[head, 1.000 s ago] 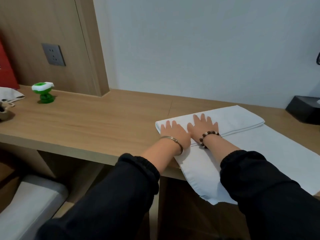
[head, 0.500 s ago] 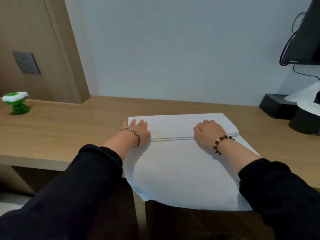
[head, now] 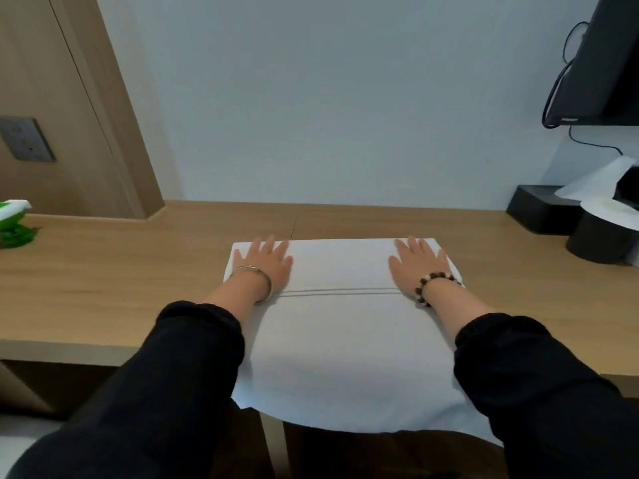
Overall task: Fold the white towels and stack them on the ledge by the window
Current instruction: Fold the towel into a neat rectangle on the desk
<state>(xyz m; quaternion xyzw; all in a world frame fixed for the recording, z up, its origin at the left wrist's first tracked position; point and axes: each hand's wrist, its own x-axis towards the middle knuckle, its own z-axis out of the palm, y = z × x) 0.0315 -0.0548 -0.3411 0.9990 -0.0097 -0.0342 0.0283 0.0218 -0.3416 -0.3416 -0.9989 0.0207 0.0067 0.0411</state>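
Note:
A white towel (head: 342, 347) lies on the wooden ledge (head: 103, 292), its far part folded back over itself into a band with a straight seam across the middle. The near part hangs over the ledge's front edge. My left hand (head: 262, 264) lies flat, fingers spread, on the left end of the folded band. My right hand (head: 420, 262) lies flat on the band's right end. Both palms press down on the cloth and neither grips it.
A green and white object (head: 14, 223) stands at the far left of the ledge. A black box (head: 539, 212) and a black round container with white paper (head: 601, 236) sit at the right, under a black screen (head: 601, 63) with cables. A wall socket (head: 26, 140) is at the left.
My hands have slid apart from the middle of the folded band to its two ends. The view has swung right so the towel now lies straight in front of me.

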